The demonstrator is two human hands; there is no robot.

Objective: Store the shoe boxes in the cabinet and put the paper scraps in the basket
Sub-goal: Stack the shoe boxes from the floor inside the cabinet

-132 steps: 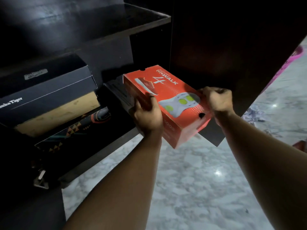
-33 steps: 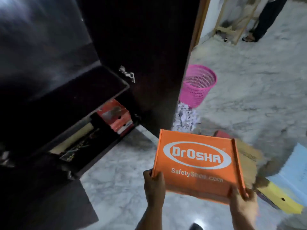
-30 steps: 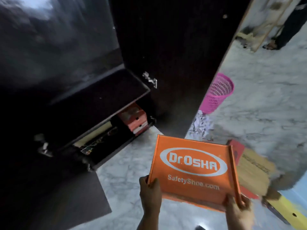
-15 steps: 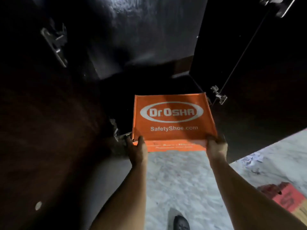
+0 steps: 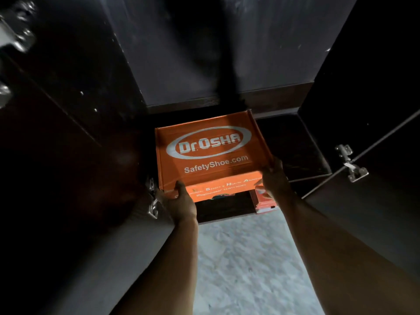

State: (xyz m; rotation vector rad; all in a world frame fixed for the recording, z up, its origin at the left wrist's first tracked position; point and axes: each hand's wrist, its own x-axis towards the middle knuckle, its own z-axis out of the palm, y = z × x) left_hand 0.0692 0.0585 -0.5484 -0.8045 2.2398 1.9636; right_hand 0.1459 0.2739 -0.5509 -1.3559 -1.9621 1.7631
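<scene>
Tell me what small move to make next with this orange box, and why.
Probably slide the orange box further onto the shelf. Both hands, left and right, grip its near corners, and its front edge seems to overhang the shelf lip above the red box, so letting go now looks risky.

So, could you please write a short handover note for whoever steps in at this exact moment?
Left hand grips the near left corner of the orange Dr.OSHA shoe box; right hand grips its near right corner.
The box is partly inside the open cabinet, over a shelf, its front end sticking out; whether it rests on the shelf cannot be told.
A red shoe box already sits on the shelf below, at the right.
Left: push the orange box fully in and let go. Other boxes, paper scraps and basket are out of view.
</scene>
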